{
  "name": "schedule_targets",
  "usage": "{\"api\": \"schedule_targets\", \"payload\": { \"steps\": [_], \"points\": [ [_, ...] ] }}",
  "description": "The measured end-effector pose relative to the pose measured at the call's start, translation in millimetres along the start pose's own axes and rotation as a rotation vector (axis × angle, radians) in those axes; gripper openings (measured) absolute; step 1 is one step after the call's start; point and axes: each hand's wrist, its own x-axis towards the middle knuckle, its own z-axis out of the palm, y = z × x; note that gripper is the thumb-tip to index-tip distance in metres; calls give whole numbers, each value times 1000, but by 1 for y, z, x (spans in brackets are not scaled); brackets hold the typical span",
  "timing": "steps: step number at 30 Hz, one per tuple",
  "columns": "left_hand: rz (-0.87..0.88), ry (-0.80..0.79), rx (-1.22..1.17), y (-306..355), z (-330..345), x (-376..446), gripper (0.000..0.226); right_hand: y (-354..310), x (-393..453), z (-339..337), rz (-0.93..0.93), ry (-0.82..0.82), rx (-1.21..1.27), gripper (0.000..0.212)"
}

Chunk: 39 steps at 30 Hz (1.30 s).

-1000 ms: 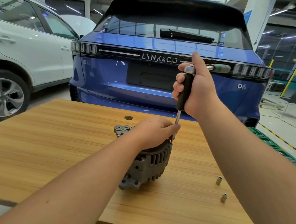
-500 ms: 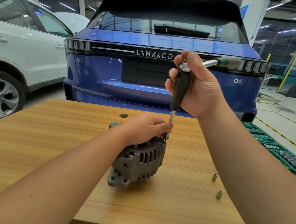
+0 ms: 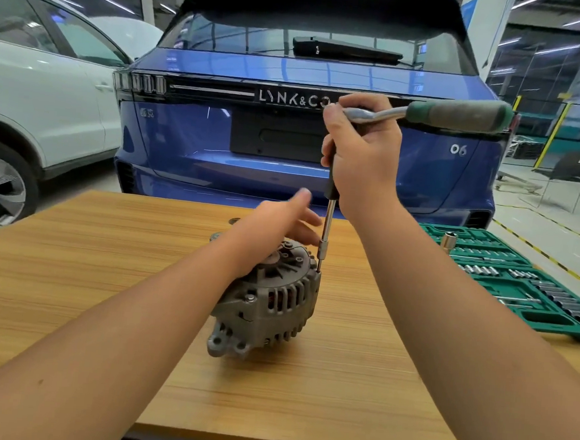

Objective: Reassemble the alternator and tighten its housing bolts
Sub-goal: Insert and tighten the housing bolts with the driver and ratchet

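My right hand (image 3: 361, 156): grip curled round the upright black extension bar (image 3: 329, 202) under the ratchet (image 3: 436, 114), handle pointing to 3 o'clock. Socket tip on a bolt at the alternator (image 3: 269, 301) rim. My left hand (image 3: 274, 225): grip spread, resting atop the alternator, mid-counter (image 3: 72, 273). Socket case (image 3: 534, 288) at 3 o'clock.

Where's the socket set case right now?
In the head view, the green socket set case lies open at the table's right edge, right of the alternator and behind the right forearm.
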Motion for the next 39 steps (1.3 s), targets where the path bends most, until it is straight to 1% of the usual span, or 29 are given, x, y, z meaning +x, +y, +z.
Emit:
{"api": "schedule_targets", "payload": {
  "steps": [2, 4, 5, 7, 9, 12, 16, 21, 27, 29, 30, 32, 33, 35, 37, 39],
  "points": [
    [37, 48, -304, -3, -13, -3, 69, -1, 1, -6, 93, 13, 112, 8],
    [86, 159, -547, -6, -36, -6, 78, 0, 2, -11, 143, 22, 201, 11],
    [97, 220, -620, -8, -49, -7, 81, 0, 3, -13, 153, 23, 232, 12],
    [98, 326, -693, -11, -73, -6, 84, 0, 3, -14, 165, 27, 265, 15],
    [95, 377, -701, -16, -88, -7, 87, -1, 3, -13, 185, 28, 289, 21],
    [81, 386, -692, -23, -93, -9, 89, -3, 2, -9, 194, -8, 297, 26],
    [64, 361, -707, -22, -87, -9, 90, -6, -1, -3, 177, -61, 277, 24],
    [58, 318, -694, -25, -77, -6, 91, -6, -1, -4, 189, -51, 278, 21],
    [31, 263, -691, -26, -63, -3, 91, -4, 0, -3, 153, -73, 256, 18],
    [11, 229, -624, -21, -53, -2, 84, -3, 0, -1, 143, -70, 250, 18],
    [-6, 213, -538, -17, -45, -2, 76, -3, 0, -2, 142, -67, 253, 18],
    [-19, 178, -248, -7, -28, -3, 50, -3, 0, -3, 153, -64, 271, 18],
    [20, 150, -69, -3, -20, -3, 37, -2, 0, -3, 163, -62, 281, 18],
    [119, 27, 243, 0, -5, -3, 17, -2, 1, -2, 191, -50, 286, 20],
    [125, -76, 438, 1, 5, -2, 12, -2, 2, -1, 217, -31, 261, 25],
    [128, -78, 520, 0, 8, 0, 15, -2, 3, 0, 228, -17, 220, 32]
  ]
}}
